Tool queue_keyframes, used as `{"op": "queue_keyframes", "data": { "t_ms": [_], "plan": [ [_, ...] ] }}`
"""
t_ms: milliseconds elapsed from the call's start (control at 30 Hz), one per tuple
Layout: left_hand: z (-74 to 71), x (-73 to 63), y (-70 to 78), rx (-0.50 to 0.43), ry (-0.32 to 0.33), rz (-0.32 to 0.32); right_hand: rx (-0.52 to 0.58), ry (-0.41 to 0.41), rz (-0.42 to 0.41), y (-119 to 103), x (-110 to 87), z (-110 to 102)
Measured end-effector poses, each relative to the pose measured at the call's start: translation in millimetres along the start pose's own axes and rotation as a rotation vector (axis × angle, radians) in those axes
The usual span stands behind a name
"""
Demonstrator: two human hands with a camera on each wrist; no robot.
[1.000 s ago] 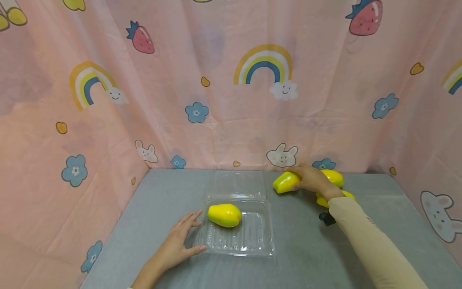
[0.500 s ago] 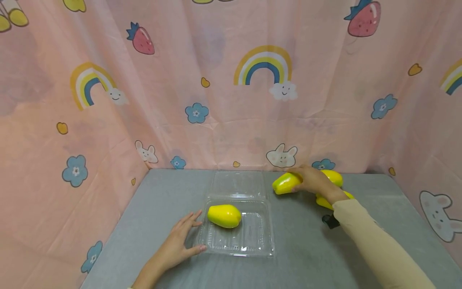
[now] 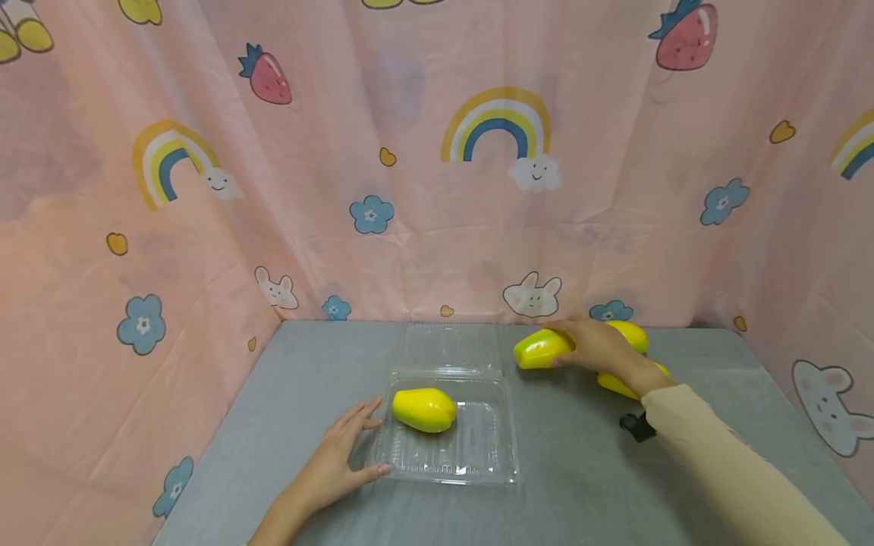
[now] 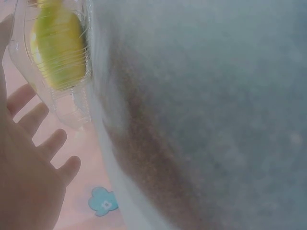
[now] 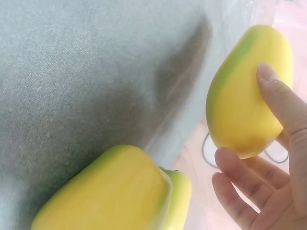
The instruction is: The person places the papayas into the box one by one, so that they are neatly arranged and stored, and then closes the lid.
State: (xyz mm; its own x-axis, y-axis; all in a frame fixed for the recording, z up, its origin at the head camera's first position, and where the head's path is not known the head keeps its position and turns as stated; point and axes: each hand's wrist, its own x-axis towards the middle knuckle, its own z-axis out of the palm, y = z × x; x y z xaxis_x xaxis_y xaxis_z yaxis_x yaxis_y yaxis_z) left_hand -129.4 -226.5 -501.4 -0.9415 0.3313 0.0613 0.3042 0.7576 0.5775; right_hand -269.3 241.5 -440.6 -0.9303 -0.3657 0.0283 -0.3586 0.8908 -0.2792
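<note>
My right hand (image 3: 595,347) holds a yellow-green papaya (image 3: 542,349) between thumb and fingers at the back right of the table. In the right wrist view, the thumb lies along one side of this papaya (image 5: 247,96) and fingertips touch its end. A clear plastic clamshell box (image 3: 478,444) lies with its lid folded back, and another papaya (image 3: 423,410) rests in its left part. Beside the box's left edge is my left hand (image 3: 334,459), fingers spread and relaxed, holding nothing. The left wrist view shows the fingertips near the box wall (image 4: 67,108).
Two more papayas lie behind and under the right wrist: one at the back (image 3: 630,335), one nearer (image 3: 617,384). A small black object (image 3: 636,427) shows beside the right sleeve (image 3: 724,455). A pink patterned curtain (image 3: 437,250) stands behind the grey table (image 3: 328,356).
The right wrist and sleeve have shifted slightly right and toward me, with the held papaya tilting a little and moving slightly nearer. My left hand and the box have stayed put.
</note>
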Motion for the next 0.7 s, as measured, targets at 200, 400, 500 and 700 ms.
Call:
{"op": "queue_keyframes", "data": {
  "t_ms": [200,400,500,700],
  "plan": [
    [0.1,-0.2,0.8,-0.008,0.004,-0.005,-0.001,0.024,0.005,-5,-5.3,-6],
    [0.2,-0.2,1.7,-0.005,0.008,0.001,0.042,0.051,0.030,-11,-13.1,-12],
    [0.2,-0.6,1.6,-0.004,0.009,0.003,0.076,0.050,0.052,-14,-16.1,-12],
    [0.7,-0.9,1.0,-0.007,0.010,-0.001,0.119,0.076,0.053,-24,-21.4,-12]
  ]
}}
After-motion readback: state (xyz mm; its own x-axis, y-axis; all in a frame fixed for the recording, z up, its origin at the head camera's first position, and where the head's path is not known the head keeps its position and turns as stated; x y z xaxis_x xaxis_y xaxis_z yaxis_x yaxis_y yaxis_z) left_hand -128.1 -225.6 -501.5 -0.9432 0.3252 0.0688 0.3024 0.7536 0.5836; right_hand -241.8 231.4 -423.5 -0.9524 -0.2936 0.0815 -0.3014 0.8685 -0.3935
